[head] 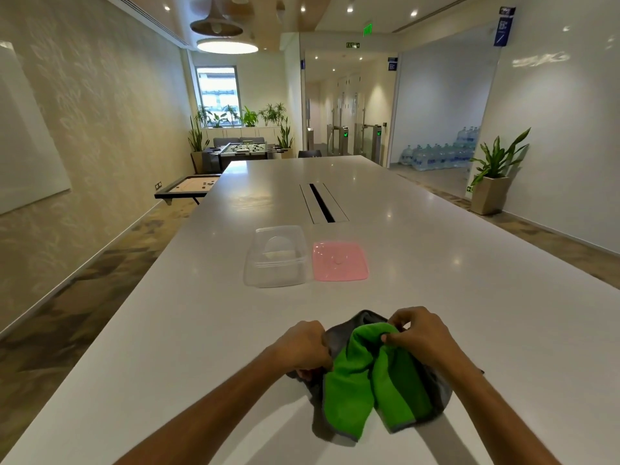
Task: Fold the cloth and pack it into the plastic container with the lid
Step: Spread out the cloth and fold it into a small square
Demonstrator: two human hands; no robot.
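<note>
A green and grey cloth [362, 380] lies bunched on the white table [167, 347] close to me, green side up with grey edges showing around it. My left hand [303, 347] grips the cloth's left grey edge. My right hand [417, 333] pinches the upper right part of the green fabric between thumb and fingers. Farther out stands the clear plastic container [276, 256], open and with no cloth in it. Its pink lid [339, 261] lies flat on the table just to the right of it.
A cable slot [322, 203] runs along the table's middle beyond the container. The table's left edge drops to a carpeted floor. A potted plant [493, 176] and stacked water bottles [439, 152] stand at the right, a foosball table [241, 149] at the far end.
</note>
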